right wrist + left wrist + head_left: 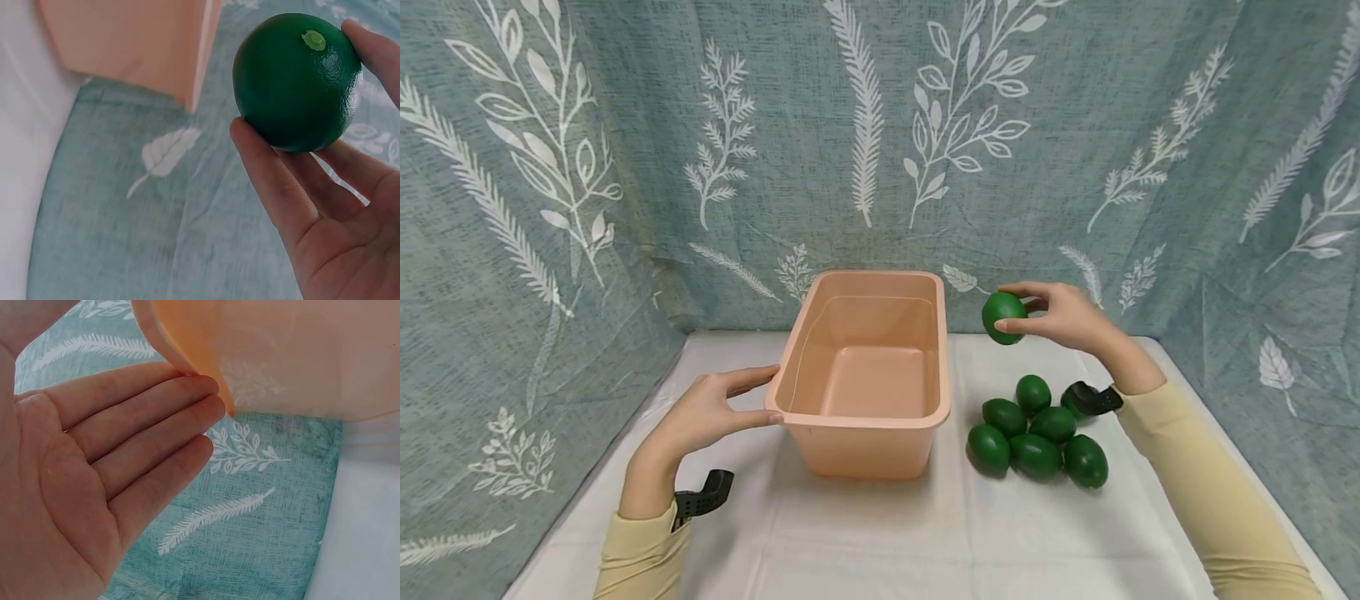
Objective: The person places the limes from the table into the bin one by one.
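An empty peach plastic tub (863, 421) stands mid-table. My left hand (718, 410) lies flat against its left wall, straight fingertips (206, 403) touching the rim corner (187, 350). My right hand (1060, 317) holds a dark green lime (1003, 317) in the air, to the right of the tub's far right corner. In the right wrist view the lime (297, 81) sits between thumb and fingers, with the tub's corner (187, 56) beyond it. Several more limes (1037, 429) lie in a cluster on the white cloth, right of the tub.
A white cloth (880, 533) covers the table. Teal curtains with white leaf prints (880, 150) close in the back and both sides. Black wrist mounts (703, 493) sit on both forearms.
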The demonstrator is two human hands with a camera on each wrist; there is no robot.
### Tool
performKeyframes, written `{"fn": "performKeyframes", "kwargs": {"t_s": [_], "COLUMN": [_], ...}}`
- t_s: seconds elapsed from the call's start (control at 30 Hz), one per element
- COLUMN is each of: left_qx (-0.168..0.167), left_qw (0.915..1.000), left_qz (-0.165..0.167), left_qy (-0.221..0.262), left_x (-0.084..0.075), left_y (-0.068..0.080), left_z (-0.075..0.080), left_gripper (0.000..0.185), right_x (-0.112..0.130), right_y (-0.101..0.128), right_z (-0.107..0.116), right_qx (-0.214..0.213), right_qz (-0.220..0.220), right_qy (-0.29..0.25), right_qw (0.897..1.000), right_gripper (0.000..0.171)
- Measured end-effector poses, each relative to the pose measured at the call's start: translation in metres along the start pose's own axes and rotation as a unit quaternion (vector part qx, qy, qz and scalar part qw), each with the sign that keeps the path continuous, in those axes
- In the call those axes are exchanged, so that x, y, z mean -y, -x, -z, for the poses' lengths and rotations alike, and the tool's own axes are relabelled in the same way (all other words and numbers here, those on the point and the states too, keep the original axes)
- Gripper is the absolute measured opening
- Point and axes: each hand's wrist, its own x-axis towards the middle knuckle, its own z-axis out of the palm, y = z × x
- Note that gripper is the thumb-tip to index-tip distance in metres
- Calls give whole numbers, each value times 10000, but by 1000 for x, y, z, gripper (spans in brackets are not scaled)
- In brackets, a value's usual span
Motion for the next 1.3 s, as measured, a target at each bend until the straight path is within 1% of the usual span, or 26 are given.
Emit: {"fn": "performKeyframes", "kwargs": {"t_s": [0.2, 0.4, 0.63, 0.87, 1.1, 1.2, 1.3], "left_qx": [-1, -9, -7, -7, 7, 16, 7], "left_qw": [10000, 10000, 10000, 10000, 10000, 10000, 10000], "left_qz": [-17, -31, -17, 43, -3, 14, 16], "left_qy": [25, 19, 42, 32, 51, 68, 70], "left_x": [0, 1, 2, 0, 0, 1, 1], "left_y": [1, 1, 2, 2, -1, -1, 0], "left_z": [0, 1, 2, 1, 0, 0, 0], "left_gripper": [71, 72, 71, 72, 72, 71, 71], "right_x": [17, 41, 64, 87, 106, 114, 118], "right_y": [-15, -30, -47, -66, -81, -86, -89], "right_z": [-7, -16, -28, -41, -56, -63, -68], "right_qx": [136, 230, 669, 1090, 1518, 1614, 1564], "right_qz": [271, 388, 412, 553, 515, 549, 589], "right_qy": [-156, -250, -496, -468, -638, -748, -907], "right_qw": [9994, 9987, 9957, 9914, 9850, 9825, 9818], "right_gripper": [66, 68, 69, 58, 55, 53, 52]}}
